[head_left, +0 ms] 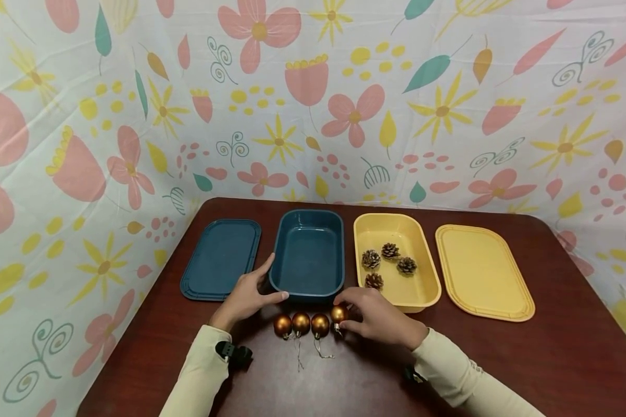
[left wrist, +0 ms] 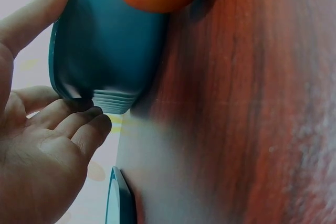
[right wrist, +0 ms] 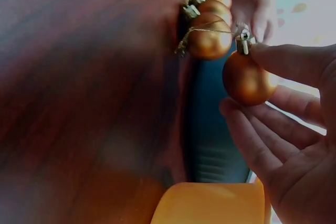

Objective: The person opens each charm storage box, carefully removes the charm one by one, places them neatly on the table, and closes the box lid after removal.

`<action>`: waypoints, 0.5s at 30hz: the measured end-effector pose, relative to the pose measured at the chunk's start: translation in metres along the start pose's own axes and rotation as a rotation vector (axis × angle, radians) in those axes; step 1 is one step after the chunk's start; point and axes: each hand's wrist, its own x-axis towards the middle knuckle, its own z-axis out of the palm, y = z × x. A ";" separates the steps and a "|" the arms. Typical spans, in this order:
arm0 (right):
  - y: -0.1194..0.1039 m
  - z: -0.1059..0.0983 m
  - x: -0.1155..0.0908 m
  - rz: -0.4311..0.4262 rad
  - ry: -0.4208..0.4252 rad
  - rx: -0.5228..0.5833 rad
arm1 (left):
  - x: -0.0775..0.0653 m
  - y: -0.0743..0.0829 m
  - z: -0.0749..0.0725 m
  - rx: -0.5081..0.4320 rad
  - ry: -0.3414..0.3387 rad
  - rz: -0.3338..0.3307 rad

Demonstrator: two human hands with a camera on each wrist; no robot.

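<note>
A dark blue plastic container point(head_left: 308, 255) stands on the table with nothing inside it. My left hand point(head_left: 247, 296) holds its near left corner, thumb at the front rim and fingers against the left side under the rim point(left wrist: 52, 59). Between thumb and fingertips, my right hand point(head_left: 381, 317) pinches a shiny copper-gold Christmas ball point(right wrist: 248, 80) by its cap and round body, just in front of the container's near right corner. Three matching balls point(head_left: 301, 323) lie in a row to its left, their gold strings trailing toward me.
Right of the blue container stands a yellow container point(head_left: 417, 289) with several pine cones point(head_left: 390, 250) in it. A blue lid point(head_left: 221, 258) lies flat at the far left, a yellow lid point(head_left: 485, 272) at the far right. Behind the table point(head_left: 568, 324) hangs a flowered cloth point(head_left: 313, 116).
</note>
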 end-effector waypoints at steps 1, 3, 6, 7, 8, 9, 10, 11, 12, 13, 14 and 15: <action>0.000 0.002 0.000 -0.003 0.005 -0.010 | 0.000 0.000 0.000 -0.002 0.002 0.000; -0.001 0.006 -0.002 -0.007 0.005 -0.021 | -0.001 0.000 -0.001 -0.006 0.002 -0.003; -0.002 0.011 -0.006 -0.009 0.003 -0.051 | -0.001 0.001 -0.001 -0.008 0.005 -0.003; -0.003 0.012 -0.007 -0.006 0.001 -0.062 | -0.001 0.001 -0.001 -0.008 0.007 -0.005; -0.004 0.013 -0.008 0.000 -0.003 -0.072 | -0.001 0.001 0.000 -0.006 0.007 -0.006; -0.004 0.014 -0.009 0.005 -0.003 -0.083 | -0.001 0.001 0.000 -0.004 0.006 -0.007; -0.005 0.015 -0.009 0.010 -0.003 -0.092 | -0.001 0.001 0.000 -0.003 0.006 -0.009; -0.005 0.015 -0.010 0.014 -0.004 -0.100 | -0.001 0.001 0.000 -0.003 0.006 -0.010; -0.006 0.016 -0.010 0.018 -0.007 -0.104 | -0.001 0.001 0.000 -0.003 0.005 -0.010; -0.006 0.017 -0.011 0.020 -0.008 -0.109 | -0.002 0.002 0.000 -0.004 0.004 -0.011; -0.005 0.018 -0.011 0.020 -0.012 -0.112 | -0.002 0.002 0.000 -0.006 0.003 -0.011; -0.005 0.019 -0.011 0.016 -0.012 -0.115 | -0.002 0.002 0.000 -0.008 0.003 -0.011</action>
